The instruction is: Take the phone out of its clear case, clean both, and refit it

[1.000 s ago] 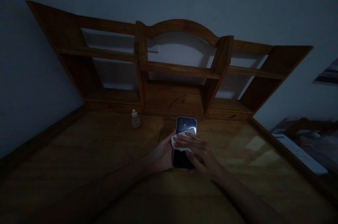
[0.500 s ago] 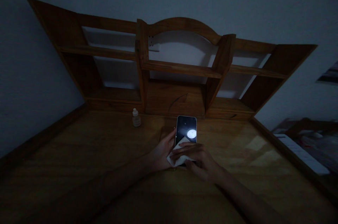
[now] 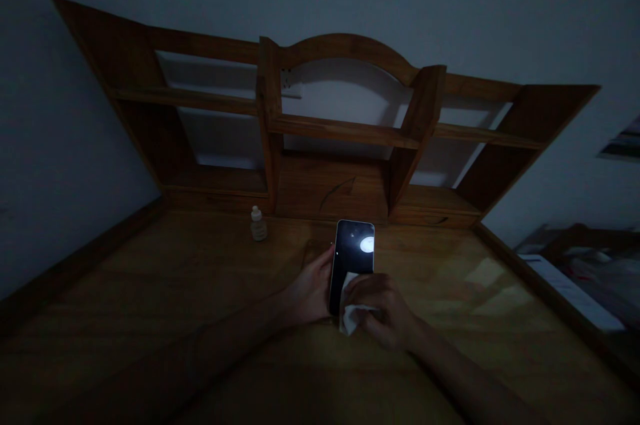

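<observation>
Room lies between bottle [image 3: 259, 230] and phone [image 3: 350, 248]; the shelf [image 3: 345, 131] blocks behind.

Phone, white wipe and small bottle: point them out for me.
Phone [image 3: 351, 253], head view: uncovered part of the screen.
White wipe [image 3: 350, 320], head view: lower fold.
Small bottle [image 3: 259, 231], head view: body.

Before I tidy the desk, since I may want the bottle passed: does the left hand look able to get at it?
Probably yes, once freed: the left hand holds the phone and would likely have to let go. The bottle stands farther off, to its left, with nothing tall between.
</observation>
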A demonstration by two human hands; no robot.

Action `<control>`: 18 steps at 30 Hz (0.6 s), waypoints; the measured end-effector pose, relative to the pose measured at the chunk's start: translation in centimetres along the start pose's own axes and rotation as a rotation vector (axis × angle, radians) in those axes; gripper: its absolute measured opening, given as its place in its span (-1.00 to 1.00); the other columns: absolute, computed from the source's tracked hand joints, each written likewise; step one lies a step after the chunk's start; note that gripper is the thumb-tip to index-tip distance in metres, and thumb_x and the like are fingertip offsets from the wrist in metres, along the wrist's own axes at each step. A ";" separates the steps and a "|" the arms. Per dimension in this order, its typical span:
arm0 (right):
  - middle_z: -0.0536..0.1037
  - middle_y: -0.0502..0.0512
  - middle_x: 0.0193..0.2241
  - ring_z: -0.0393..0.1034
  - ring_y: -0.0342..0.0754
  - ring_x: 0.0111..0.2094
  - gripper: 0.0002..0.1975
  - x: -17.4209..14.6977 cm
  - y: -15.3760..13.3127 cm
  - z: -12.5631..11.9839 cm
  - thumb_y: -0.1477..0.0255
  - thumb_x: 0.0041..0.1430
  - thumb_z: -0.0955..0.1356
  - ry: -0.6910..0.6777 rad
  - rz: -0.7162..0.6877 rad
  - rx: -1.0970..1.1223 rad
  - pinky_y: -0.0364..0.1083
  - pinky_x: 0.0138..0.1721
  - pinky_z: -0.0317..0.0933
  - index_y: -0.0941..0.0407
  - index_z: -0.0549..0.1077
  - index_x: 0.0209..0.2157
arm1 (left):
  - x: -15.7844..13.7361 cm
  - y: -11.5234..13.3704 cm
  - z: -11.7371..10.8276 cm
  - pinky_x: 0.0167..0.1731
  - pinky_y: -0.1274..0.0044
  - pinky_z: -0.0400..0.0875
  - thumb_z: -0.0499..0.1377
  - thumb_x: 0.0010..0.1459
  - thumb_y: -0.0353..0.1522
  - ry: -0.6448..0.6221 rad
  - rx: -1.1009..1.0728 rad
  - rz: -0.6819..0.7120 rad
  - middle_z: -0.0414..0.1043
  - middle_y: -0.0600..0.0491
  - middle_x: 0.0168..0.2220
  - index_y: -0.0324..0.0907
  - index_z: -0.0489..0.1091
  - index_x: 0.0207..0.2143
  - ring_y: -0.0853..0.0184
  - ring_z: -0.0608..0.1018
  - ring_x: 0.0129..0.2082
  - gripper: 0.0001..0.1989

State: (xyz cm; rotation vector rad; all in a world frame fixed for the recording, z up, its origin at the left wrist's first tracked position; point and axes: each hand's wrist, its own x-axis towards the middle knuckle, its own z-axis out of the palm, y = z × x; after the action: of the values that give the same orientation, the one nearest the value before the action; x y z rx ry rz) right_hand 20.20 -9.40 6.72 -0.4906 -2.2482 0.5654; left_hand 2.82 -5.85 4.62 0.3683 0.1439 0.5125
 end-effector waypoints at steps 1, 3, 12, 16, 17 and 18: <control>0.55 0.08 -0.54 0.48 -0.05 -0.45 -0.75 -0.1 0.1 0.0 0.49 0.13 0.20 0.002 -0.002 -0.016 -0.05 -0.31 0.38 0.12 0.47 -0.48 | 0.0 0.0 -0.1 -0.18 0.45 0.29 -0.05 0.33 -0.04 -0.007 -0.016 0.004 0.42 -0.09 -0.27 -0.30 0.42 -0.19 0.23 0.47 -0.25 -0.50; 0.51 0.06 -0.58 0.45 -0.07 -0.49 -0.76 -0.3 0.2 0.1 0.49 0.12 0.20 0.009 -0.010 -0.048 -0.06 -0.35 0.37 0.10 0.43 -0.53 | 0.0 0.0 -0.2 -0.16 0.45 0.28 -0.03 0.32 -0.05 -0.015 -0.030 0.007 0.43 -0.08 -0.27 -0.29 0.42 -0.18 0.23 0.48 -0.24 -0.52; 0.32 -0.01 -0.68 0.32 -0.08 -0.55 -0.80 -0.7 0.7 0.0 0.52 0.05 0.22 0.053 -0.028 -0.166 -0.06 -0.40 0.26 0.07 0.25 -0.62 | 0.1 -0.2 -0.4 -0.09 0.38 0.27 -0.01 0.30 -0.02 0.026 0.068 0.029 0.43 -0.18 -0.17 -0.30 0.37 -0.02 0.12 0.50 -0.18 -0.47; 0.31 -0.02 -0.67 0.28 -0.10 -0.57 -0.83 -0.8 1.0 0.1 0.55 0.01 0.22 0.080 -0.045 -0.158 -0.06 -0.40 0.25 0.08 0.23 -0.61 | 0.3 -0.2 -0.8 -0.08 0.36 0.26 -0.04 0.29 0.01 -0.025 0.047 0.009 0.42 -0.20 -0.14 -0.30 0.35 0.00 0.11 0.49 -0.17 -0.43; 0.31 -0.02 -0.67 0.27 -0.10 -0.57 -0.83 -0.8 1.1 0.1 0.55 0.01 0.22 0.092 -0.045 -0.160 -0.07 -0.41 0.24 0.09 0.23 -0.61 | 0.4 -0.2 -0.9 -0.07 0.36 0.26 -0.04 0.29 0.02 -0.030 0.051 0.013 0.42 -0.20 -0.14 -0.29 0.35 0.00 0.11 0.49 -0.17 -0.43; 0.30 -0.03 -0.67 0.25 -0.11 -0.57 -0.83 -0.9 1.2 0.0 0.55 0.00 0.23 0.109 -0.047 -0.163 -0.07 -0.42 0.23 0.09 0.23 -0.61 | 0.4 -0.3 -1.0 -0.07 0.36 0.26 -0.05 0.30 0.01 -0.033 0.060 0.019 0.42 -0.19 -0.13 -0.29 0.35 0.01 0.11 0.49 -0.16 -0.43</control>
State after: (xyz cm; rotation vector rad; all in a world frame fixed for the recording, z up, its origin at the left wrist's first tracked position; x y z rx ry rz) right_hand 20.95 -8.86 5.59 -0.5355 -2.2051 0.3252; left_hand 3.06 -5.55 3.61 0.4372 0.1240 0.5218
